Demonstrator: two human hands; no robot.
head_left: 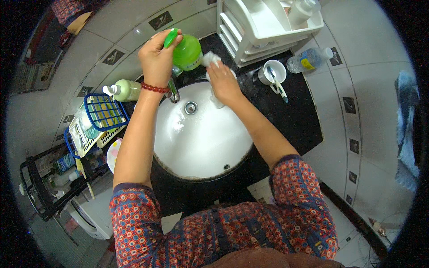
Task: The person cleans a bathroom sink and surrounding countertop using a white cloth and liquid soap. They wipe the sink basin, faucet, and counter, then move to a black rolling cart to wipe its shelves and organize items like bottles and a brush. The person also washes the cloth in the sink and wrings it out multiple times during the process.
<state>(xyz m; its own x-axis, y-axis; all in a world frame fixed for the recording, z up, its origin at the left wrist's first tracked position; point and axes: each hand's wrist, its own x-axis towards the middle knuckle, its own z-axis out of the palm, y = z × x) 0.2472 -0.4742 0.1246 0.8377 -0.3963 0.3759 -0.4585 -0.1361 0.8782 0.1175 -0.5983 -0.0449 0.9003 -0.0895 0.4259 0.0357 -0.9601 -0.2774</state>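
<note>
My left hand, with a red bead bracelet at the wrist, is raised over the faucet. Its fingers are closed round the bright green top of a translucent green bottle. My right hand presses a bunched white cloth against the far right rim of the white sink. Part of the cloth hangs down inside the basin beneath the palm. A few wet streaks or suds show on the basin wall near the drain.
A white drawer organizer stands at the back of the black countertop. Beside it are a white mug with a toothbrush and a clear plastic bottle. To the left are a pump bottle and a blue basket. A blue towel hangs right.
</note>
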